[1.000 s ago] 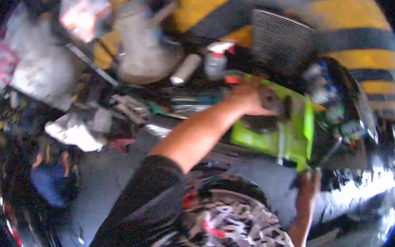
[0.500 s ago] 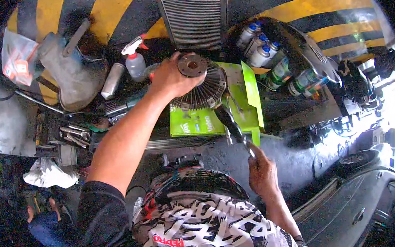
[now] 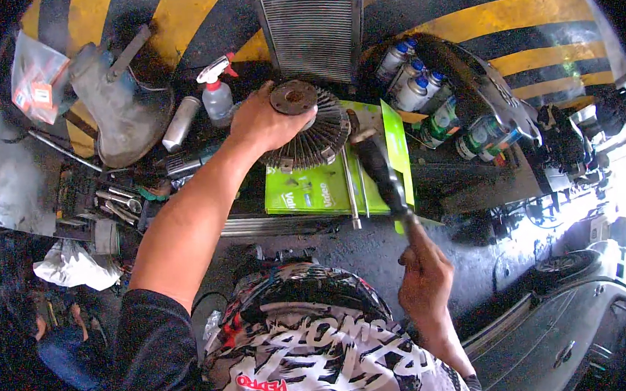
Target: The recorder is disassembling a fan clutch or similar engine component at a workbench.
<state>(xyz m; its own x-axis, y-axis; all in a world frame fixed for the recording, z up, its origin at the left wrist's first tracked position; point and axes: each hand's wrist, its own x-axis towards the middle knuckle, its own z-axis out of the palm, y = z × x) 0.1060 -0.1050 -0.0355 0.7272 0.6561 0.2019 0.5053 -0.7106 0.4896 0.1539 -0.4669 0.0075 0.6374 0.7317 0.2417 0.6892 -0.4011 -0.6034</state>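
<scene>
My left hand point(image 3: 260, 125) is wrapped round the hub of a finned metal fan clutch point(image 3: 319, 137), its round flange facing up. The clutch is held tilted over a flat green cardboard box point(image 3: 294, 193). In my right hand point(image 3: 426, 278) is the dark handle of a hammer point(image 3: 381, 168). The hammer's head is beside the clutch's right rim, apart from it by a small gap. Long metal rods, apparently wrenches point(image 3: 351, 192), lie on the box below the clutch. The palm side of my left hand is hidden.
Behind the box stands a finned radiator point(image 3: 314, 37). Left of it are a spray bottle point(image 3: 217, 100), a silver can point(image 3: 182, 123) and loose wrenches point(image 3: 119, 202). Blue-capped cans point(image 3: 414, 92) and green containers point(image 3: 481, 134) stand right. A grey car point(image 3: 566, 330) is at lower right.
The hammer head has moved from the clutch's lower edge, up and right to beside its rim. My right hand has shifted slightly lower and right. The left hand keeps its hold.
</scene>
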